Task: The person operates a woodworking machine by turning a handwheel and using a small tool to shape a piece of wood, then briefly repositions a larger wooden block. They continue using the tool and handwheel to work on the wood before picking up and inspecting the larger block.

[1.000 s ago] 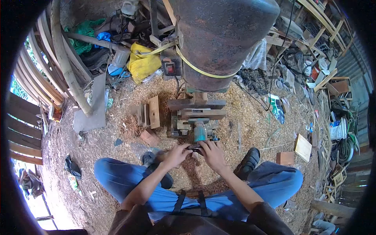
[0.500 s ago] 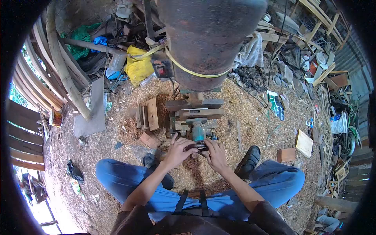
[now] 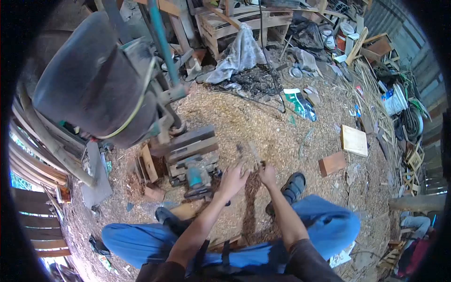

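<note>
My left hand (image 3: 233, 177) reaches low over the shavings-covered floor, its fingers stretched out and apart, with nothing visible in them. Just to its right, my right hand (image 3: 267, 175) has its fingers pinched together at a small dark spot; what they hold, if anything, is too small to make out. A thin grey strip (image 3: 254, 149) lies on the shavings just beyond both hands. Left of my left hand stands a teal metal tool (image 3: 194, 176) set among wooden blocks (image 3: 192, 145).
A large dark drum (image 3: 89, 80) with a yellow band stands at upper left. Reddish wood blocks (image 3: 332, 163) and a pale board (image 3: 354, 140) lie to the right. A black cable (image 3: 272, 77) hangs down ahead. My sandalled feet (image 3: 293, 188) flank the work spot.
Both hands have left the teal tool and moved right, down toward the floor shavings. My view has turned right, so the drum and tool now sit farther left.
</note>
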{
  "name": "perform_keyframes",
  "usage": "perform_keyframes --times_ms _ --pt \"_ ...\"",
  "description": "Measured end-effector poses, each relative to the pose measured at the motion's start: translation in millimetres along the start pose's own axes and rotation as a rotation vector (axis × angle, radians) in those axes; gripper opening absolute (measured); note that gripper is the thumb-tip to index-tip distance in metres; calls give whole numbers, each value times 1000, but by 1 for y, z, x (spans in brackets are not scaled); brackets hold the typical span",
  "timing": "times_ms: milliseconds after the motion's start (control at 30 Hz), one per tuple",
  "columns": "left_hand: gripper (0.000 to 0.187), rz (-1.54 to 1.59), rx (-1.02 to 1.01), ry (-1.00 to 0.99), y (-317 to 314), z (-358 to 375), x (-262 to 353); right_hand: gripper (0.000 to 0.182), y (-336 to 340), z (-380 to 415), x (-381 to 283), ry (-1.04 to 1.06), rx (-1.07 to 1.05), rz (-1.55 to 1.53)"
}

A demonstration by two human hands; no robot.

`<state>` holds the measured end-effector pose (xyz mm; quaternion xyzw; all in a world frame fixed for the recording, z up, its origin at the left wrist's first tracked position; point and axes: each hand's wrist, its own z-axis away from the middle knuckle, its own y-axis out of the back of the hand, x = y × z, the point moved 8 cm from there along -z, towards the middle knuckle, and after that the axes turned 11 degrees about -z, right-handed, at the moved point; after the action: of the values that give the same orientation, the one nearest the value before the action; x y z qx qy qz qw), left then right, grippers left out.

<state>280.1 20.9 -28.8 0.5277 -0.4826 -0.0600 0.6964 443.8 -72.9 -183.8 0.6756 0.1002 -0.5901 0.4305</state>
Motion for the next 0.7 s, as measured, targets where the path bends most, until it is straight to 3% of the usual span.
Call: perform_keyframes --times_ms 33,133,233,300,400,433,533,600,667,700 --pt "47 -32 -95 63 -14 -3 -5 39 -5 1 20 -72 -44 58" --pt "45 -23 -23 41 -51 -4 -28 48 -28 2 73 -192 -141 92" --pt "43 70 -179 194 -65 -2 -39 49 -35 20 94 -104 16 235" --pt "43 53 -178 170 -75 -3 -48 49 -31 35 63 -197 -111 234" --pt "43 90 -205 152 -87 -10 -60 38 -36 47 42 -220 -64 49" --pt "43 56 -142 98 -81 -13 -56 38 -26 49 26 -26 152 16" --pt "45 44 -91 103 -64 -15 -44 38 -12 40 -20 55 56 37" --pt "44 18 155 -119 -8 -12 4 38 5 30 -61 226 46 118" --pt "43 29 189 -84 34 -5 11 43 24 23 -110 352 43 185" --pt "42 39 90 -90 59 -1 17 39 42 22 -151 400 24 270"
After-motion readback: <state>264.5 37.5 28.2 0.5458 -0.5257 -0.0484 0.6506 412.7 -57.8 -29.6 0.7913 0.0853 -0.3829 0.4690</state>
